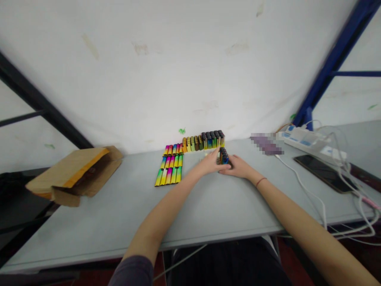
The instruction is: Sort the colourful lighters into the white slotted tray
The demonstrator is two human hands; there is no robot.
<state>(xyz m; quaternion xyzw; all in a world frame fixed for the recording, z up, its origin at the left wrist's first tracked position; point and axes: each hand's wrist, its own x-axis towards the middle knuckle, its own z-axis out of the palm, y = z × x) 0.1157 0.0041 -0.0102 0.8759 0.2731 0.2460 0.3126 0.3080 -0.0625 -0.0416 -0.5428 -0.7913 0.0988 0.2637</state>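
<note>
My left hand (pixel 212 162) and my right hand (pixel 237 166) are closed from both sides round a small upright group of dark-topped lighters (pixel 224 156). Just behind them stands a block of black-topped lighters (pixel 212 140) in close rows. To its left, upright lighters with yellow and brown tones (pixel 192 143) adjoin the block. Further left, several bright multicoloured lighters (pixel 169 175) lie flat side by side in three rows on the grey table (pixel 119 222).
An open brown cardboard box (pixel 68 169) lies at the left. On the right are a blurred purple item (pixel 267 143), a white power strip (pixel 312 143), a dark phone (pixel 325 173) and tangled white cables (pixel 309 190). A white wall (pixel 178 71) rises behind the table.
</note>
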